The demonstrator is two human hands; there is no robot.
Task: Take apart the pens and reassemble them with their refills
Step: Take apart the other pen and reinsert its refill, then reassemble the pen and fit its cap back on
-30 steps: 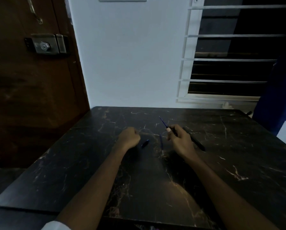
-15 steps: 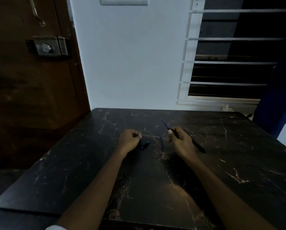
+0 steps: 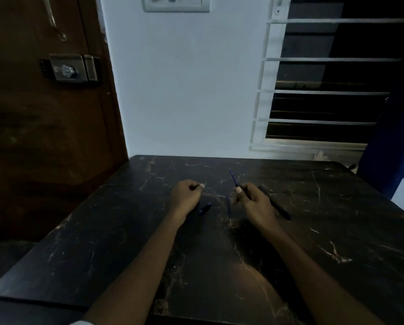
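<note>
Black marble with pale veins made up the tabletop [image 3: 337, 231]. On it the left hand [image 3: 184, 195] was curled into a fist around something small and dark that could not be made out. Just beside it lay a blue pen piece [image 3: 205, 208], then a thin blue refill [image 3: 228, 206]. The right hand [image 3: 252, 202] pinched another refill [image 3: 232, 177], tip angled up and away. A black pen [image 3: 278, 207] lay behind it.

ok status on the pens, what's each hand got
Right hand pinching a thin blue refill, tip up. Left hand shut on a small dark part, unclear which. Black pen, blue piece loose on table. Nothing blocking.
</note>
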